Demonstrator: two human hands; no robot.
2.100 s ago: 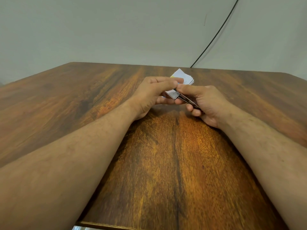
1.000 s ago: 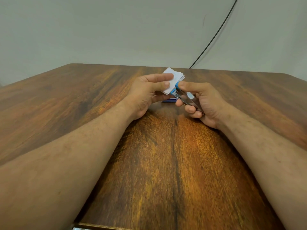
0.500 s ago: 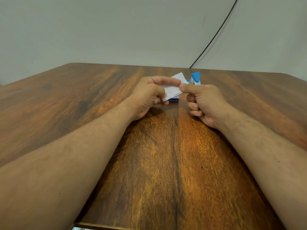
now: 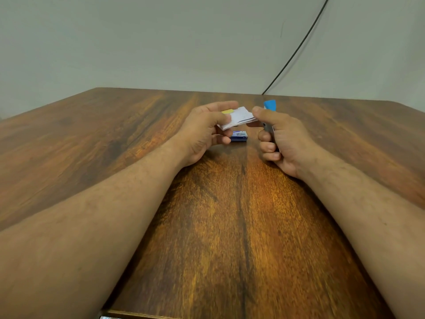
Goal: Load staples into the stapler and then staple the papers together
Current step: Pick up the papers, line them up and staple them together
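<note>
The stapler (image 4: 269,116) stood nearly upright in the right hand (image 4: 279,140), its blue end poking up above the thumb and its metal body showing between the curled fingers, which wrapped tightly around it. Most of the tool was hidden inside that fist, so whether its mouth was closed on anything could not be told. The papers (image 4: 239,118), a small white stack with a yellow slip at the near-left corner, were held above the bench (image 4: 230,226) between the two hands. The left hand (image 4: 204,132) pinched their left end, thumb on top and fingers curled underneath. Their right edge reached the right thumb tip and sat just beside the stapler's upper part; whether paper and stapler actually touched was unclear. A small blue staple box (image 4: 239,136) lay flat on the bench below the papers, near the left fingertips and apart from the right hand. Both forearms stretched forward over the wood. Behind the bench's far edge, a thin black cable (image 4: 296,48) ran up across the pale wall (image 4: 138,42).
</note>
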